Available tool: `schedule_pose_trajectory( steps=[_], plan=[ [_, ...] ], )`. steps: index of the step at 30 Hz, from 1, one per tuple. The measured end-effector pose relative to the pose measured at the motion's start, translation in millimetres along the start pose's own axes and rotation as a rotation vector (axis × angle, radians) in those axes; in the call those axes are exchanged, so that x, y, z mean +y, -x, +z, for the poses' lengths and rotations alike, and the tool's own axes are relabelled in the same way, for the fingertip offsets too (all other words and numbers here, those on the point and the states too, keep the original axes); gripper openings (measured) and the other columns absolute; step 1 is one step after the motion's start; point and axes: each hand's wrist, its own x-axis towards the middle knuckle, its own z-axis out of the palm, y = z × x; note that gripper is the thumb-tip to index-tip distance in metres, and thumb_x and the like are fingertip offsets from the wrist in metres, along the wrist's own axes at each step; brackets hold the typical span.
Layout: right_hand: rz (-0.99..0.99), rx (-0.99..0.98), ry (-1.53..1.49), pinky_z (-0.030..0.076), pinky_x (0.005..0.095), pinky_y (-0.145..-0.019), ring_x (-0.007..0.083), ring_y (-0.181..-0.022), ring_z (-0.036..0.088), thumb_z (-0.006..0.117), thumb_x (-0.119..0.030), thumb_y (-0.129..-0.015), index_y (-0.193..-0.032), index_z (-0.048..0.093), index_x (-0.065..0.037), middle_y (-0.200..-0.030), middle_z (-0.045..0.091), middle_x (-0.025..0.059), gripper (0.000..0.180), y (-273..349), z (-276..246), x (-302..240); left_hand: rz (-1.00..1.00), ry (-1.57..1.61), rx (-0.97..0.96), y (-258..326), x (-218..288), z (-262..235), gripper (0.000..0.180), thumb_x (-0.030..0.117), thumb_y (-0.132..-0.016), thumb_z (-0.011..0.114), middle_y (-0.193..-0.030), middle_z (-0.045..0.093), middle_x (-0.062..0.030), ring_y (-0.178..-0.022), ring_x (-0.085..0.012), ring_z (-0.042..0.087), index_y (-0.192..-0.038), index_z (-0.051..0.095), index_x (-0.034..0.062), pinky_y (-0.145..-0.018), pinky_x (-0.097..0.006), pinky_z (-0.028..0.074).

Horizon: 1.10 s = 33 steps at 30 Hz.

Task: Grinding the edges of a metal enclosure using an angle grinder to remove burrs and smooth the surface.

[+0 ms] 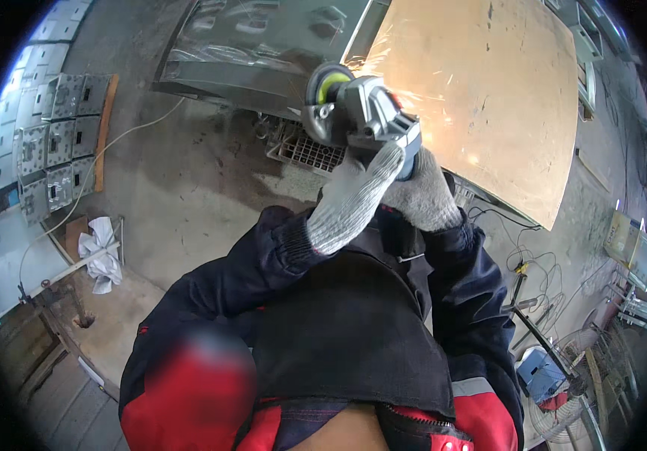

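An angle grinder (376,113) with a grey metal head and a dark blue body is held out in front of me in both hands. Its yellow-green disc (331,84) sits at the left end, by the near edge of a grey metal panel (218,75). Orange sparks spray from the disc toward the right. My left hand (359,197), in a pale knitted glove, is closed around the grinder just behind its head. Wrapped on the grinder's body from the right is my gloved right hand (428,197); its fingertips are partly hidden.
A wooden board (504,98) covers the bench top at right. Below the panel stands a dark plastic crate (308,152). Stacked metal boxes (56,143) line the left, with a cable (124,131) across the floor. Loose cords (541,278) and a metal stand (519,308) lie right.
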Motion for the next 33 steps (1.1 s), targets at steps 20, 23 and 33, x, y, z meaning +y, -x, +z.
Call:
schedule_pose_trajectory(
  steps=[20, 23, 33],
  plan=[
    [-0.028, 0.201, 0.005, 0.054, 0.0366, -0.103, 0.0172, -0.118, 0.067, 0.097, -0.027, -0.077, -0.137, 0.059, -0.001, -0.128, 0.072, 0.0114, 0.076, 29, 20, 43, 0.023, 0.487, -0.149, 12, -34, -3, 0.048, 0.030, -0.106, 0.071, -0.127, 0.067, -0.0054, -0.113, -0.0107, 0.062, -0.141, 0.058, -0.0009, -0.099, -0.031, 0.052],
    [-0.048, 0.221, 0.072, 0.054, 0.0371, -0.103, 0.0180, -0.117, 0.068, 0.097, -0.026, -0.075, -0.137, 0.060, -0.001, -0.127, 0.072, 0.0117, 0.076, 25, 24, 39, -0.063, 0.188, -0.166, 6, -30, -14, 0.046, 0.026, -0.110, 0.063, -0.143, 0.058, -0.0114, -0.131, -0.0161, 0.057, -0.143, 0.053, -0.0034, -0.107, -0.031, 0.051],
    [-0.087, 0.202, 0.083, 0.051, 0.0379, -0.109, 0.0209, -0.128, 0.064, 0.094, -0.028, -0.079, -0.148, 0.052, -0.001, -0.138, 0.067, 0.0146, 0.086, 41, 46, 62, -0.195, 0.271, -0.173, 25, -92, -39, 0.058, 0.036, -0.102, 0.075, -0.127, 0.066, -0.0071, -0.113, -0.0124, 0.062, -0.144, 0.056, 0.0002, -0.100, -0.031, 0.052]
  ],
)
